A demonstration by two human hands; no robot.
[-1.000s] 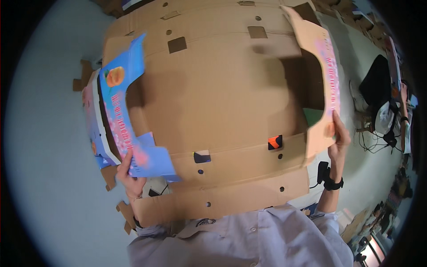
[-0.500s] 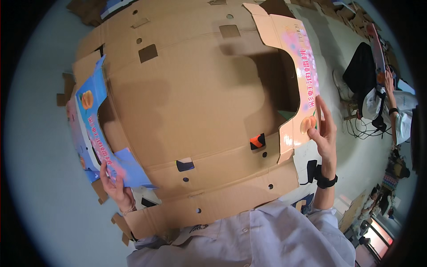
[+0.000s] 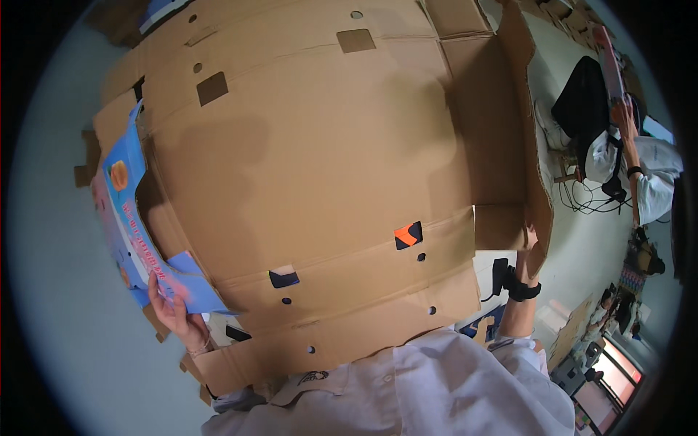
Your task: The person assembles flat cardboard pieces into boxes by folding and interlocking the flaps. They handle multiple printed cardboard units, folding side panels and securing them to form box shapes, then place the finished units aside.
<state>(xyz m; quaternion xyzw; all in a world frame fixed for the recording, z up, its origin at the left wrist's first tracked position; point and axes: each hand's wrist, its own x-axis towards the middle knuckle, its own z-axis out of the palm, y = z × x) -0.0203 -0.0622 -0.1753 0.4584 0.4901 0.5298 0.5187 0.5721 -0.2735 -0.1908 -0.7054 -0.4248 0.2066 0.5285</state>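
A large brown cardboard box blank [image 3: 313, 167] lies spread in front of me, partly folded, with round and square holes cut in it. Its left end flap [image 3: 138, 225] stands raised, blue and pink with printed fruit and a curved cut-out. My left hand [image 3: 174, 312] rests on the lower part of that flap, fingers extended and apart against the printed face. On the right, the end flap [image 3: 498, 131] is tilted outward and shows its plain brown inside. My right hand is behind this flap's lower end; only a bit of it [image 3: 532, 238] and the wrist show, its fingers hidden.
A black strap with a small device [image 3: 520, 283] is on my right wrist. At far right another person's arm [image 3: 631, 138] reaches toward a cardboard piece [image 3: 611, 62], near a black bag [image 3: 582, 94] and tangled cables [image 3: 589, 200]. Cardboard scraps [image 3: 87, 156] lie at the left.
The right end flap has swung from folded inward to outward, hiding its printed face. My right hand has gone behind it. The blank has shifted slightly left; my left hand stays on its flap.
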